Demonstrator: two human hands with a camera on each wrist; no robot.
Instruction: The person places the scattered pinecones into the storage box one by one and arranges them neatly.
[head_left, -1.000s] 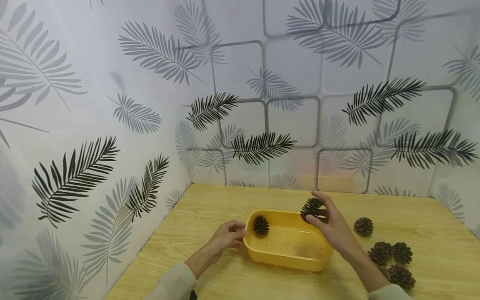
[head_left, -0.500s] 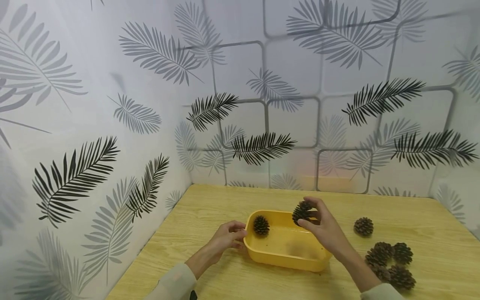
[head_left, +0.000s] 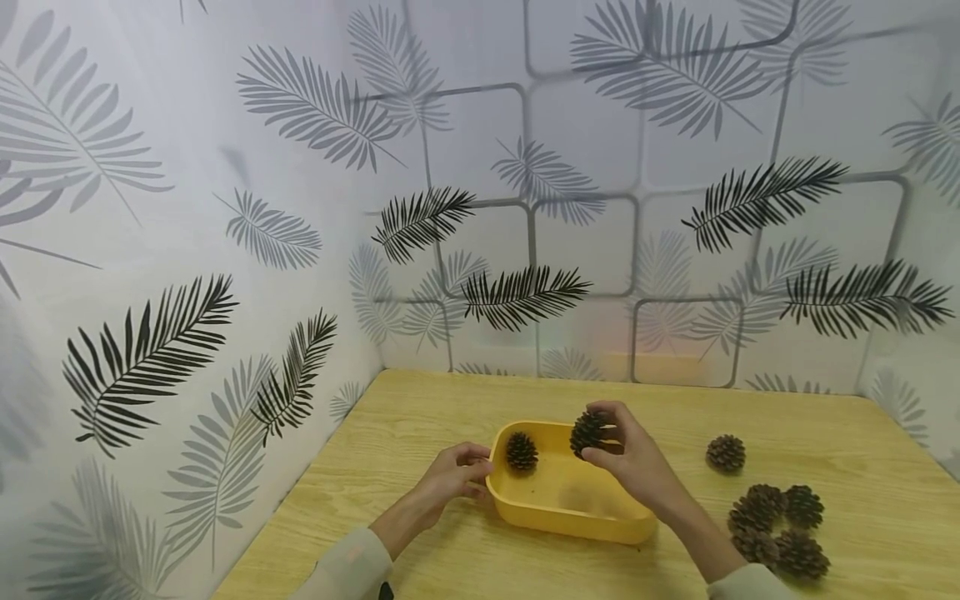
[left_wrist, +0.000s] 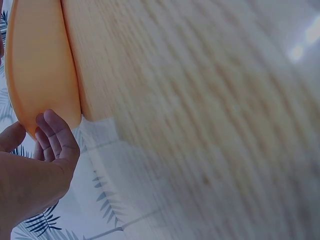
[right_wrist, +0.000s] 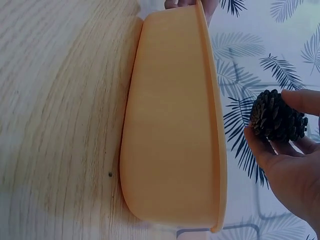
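A yellow plastic tub (head_left: 573, 523) with rounded corners stands on the table. One dark pine cone (head_left: 521, 451) lies inside, by its left end. My left hand (head_left: 453, 479) holds the tub at that end; in the left wrist view the thumb is at the rim and the curled fingers lie against the outer wall. My right hand (head_left: 633, 458) grips another pine cone (head_left: 587, 434) between thumb and fingers, over the tub's back right part. The right wrist view has this pine cone (right_wrist: 277, 117) raised past the rim, apart from the tub wall (right_wrist: 170, 120).
On the wood-grain table (head_left: 420, 550), right of the tub, several pine cones (head_left: 802, 554) sit in a cluster, with a single pine cone (head_left: 726, 453) behind them. Leaf-patterned walls (head_left: 510, 250) border the table at the back and left.
My right hand has moved left with its pine cone, from the tub's right rim inward over the tub, and slightly lower. The left hand stays at the tub's left end.
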